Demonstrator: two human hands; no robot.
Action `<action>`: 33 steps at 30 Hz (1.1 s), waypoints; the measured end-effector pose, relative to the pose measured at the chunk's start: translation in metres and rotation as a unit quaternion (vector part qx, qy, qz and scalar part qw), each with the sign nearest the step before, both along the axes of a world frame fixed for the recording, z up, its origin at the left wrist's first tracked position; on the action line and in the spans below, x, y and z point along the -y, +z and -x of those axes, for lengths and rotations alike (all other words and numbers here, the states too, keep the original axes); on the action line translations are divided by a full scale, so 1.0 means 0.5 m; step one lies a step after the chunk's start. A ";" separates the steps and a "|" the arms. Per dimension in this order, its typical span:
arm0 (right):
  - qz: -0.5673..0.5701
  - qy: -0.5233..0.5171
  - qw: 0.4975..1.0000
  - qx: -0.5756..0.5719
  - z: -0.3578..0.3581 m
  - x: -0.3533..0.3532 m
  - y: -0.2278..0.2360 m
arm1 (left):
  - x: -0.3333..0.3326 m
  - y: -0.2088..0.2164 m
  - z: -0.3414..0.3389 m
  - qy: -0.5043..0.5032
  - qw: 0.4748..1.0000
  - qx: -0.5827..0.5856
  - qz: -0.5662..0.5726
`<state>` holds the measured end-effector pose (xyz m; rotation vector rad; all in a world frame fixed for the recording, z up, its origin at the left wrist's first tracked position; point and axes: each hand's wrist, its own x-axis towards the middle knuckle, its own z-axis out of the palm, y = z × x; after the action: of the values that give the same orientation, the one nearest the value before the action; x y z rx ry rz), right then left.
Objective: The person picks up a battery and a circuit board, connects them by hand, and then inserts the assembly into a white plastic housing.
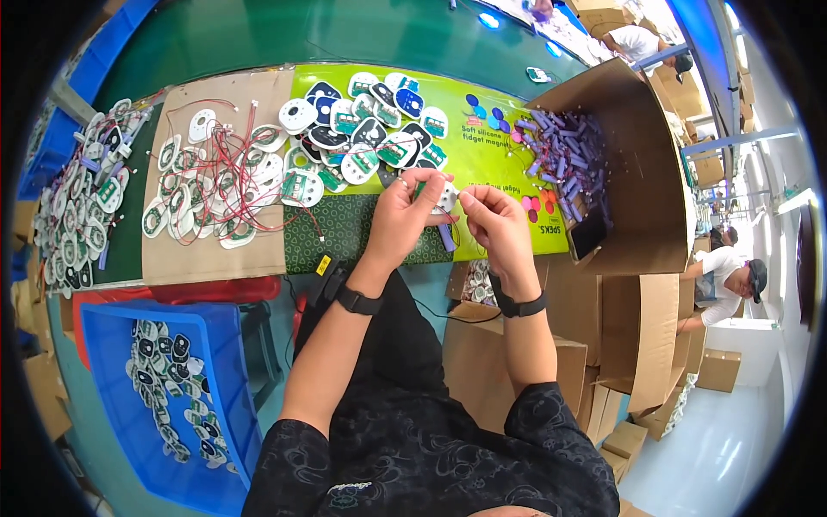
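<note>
My left hand (405, 211) grips a small white plate with round holes (447, 198), and a bit of green circuit board shows at its upper edge. At the plate's right edge, the fingertips of my right hand (497, 222) are pinched together; what lies between them is too small to make out. Below the plate hangs a purple cylindrical battery (446, 239), with a thin red wire beside it. Just beyond my left hand lies a heap of white, black and blue rounded plates with green circuit boards (366, 136).
White parts with long red wires (228, 177) cover a cardboard sheet at left, beside another pile (86, 198). An open carton (642, 172) at right borders many purple batteries (568, 159). A blue bin (202, 323) holds more plates below. Other people (732, 280) are at far right.
</note>
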<state>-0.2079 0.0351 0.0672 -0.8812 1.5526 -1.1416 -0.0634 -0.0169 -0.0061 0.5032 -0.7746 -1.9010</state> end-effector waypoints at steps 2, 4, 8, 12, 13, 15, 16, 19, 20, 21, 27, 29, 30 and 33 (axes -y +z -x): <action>-0.017 0.016 1.000 -0.010 -0.004 0.002 0.005 | -0.002 -0.001 0.003 -0.002 0.997 0.060 0.041; -0.009 0.021 0.999 -0.028 -0.004 0.004 0.002 | -0.002 -0.003 0.005 -0.003 0.998 0.051 0.041; 0.109 0.001 0.985 -0.135 -0.015 0.004 -0.023 | 0.000 -0.006 0.006 -0.013 0.998 0.037 0.041; 0.180 0.045 0.930 -0.317 -0.014 0.006 -0.018 | 0.001 -0.005 0.005 -0.012 0.999 0.029 0.029; 0.209 0.047 0.907 -0.362 -0.017 0.006 -0.015 | 0.001 -0.003 0.004 -0.020 0.998 0.044 0.033; 0.236 0.049 0.882 -0.406 -0.020 0.006 -0.016 | 0.000 -0.002 0.002 -0.028 0.997 0.058 0.038; 0.218 0.025 0.891 -0.397 -0.020 0.007 -0.020 | -0.001 -0.003 0.001 -0.033 0.999 0.018 0.026; 0.185 -0.012 0.910 -0.370 -0.005 0.007 -0.028 | -0.006 -0.001 0.010 -0.005 0.999 -0.019 0.025; 0.170 -0.025 0.920 -0.352 0.003 0.008 -0.028 | -0.007 0.000 0.013 0.026 0.999 -0.017 0.035; 0.143 -0.031 0.939 -0.310 0.007 0.010 -0.023 | -0.003 -0.002 0.015 0.033 0.999 -0.022 0.031; 0.110 -0.014 0.947 -0.301 -0.010 0.018 -0.014 | 0.005 -0.008 0.006 0.035 0.997 0.050 0.047; 0.115 -0.017 0.939 -0.322 -0.022 0.016 -0.011 | 0.007 -0.007 0.004 0.047 0.993 0.078 0.075; 0.121 -0.022 0.931 -0.345 -0.026 0.015 -0.009 | 0.006 -0.004 0.006 0.046 0.995 0.061 0.060; 0.118 -0.039 0.933 -0.337 -0.029 0.020 -0.010 | 0.003 0.004 0.008 0.036 0.999 0.028 0.021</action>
<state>-0.1933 0.0250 0.0620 -1.4957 2.0337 -1.1614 -0.0671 -0.0184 -0.0043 0.5539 -0.8210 -1.8066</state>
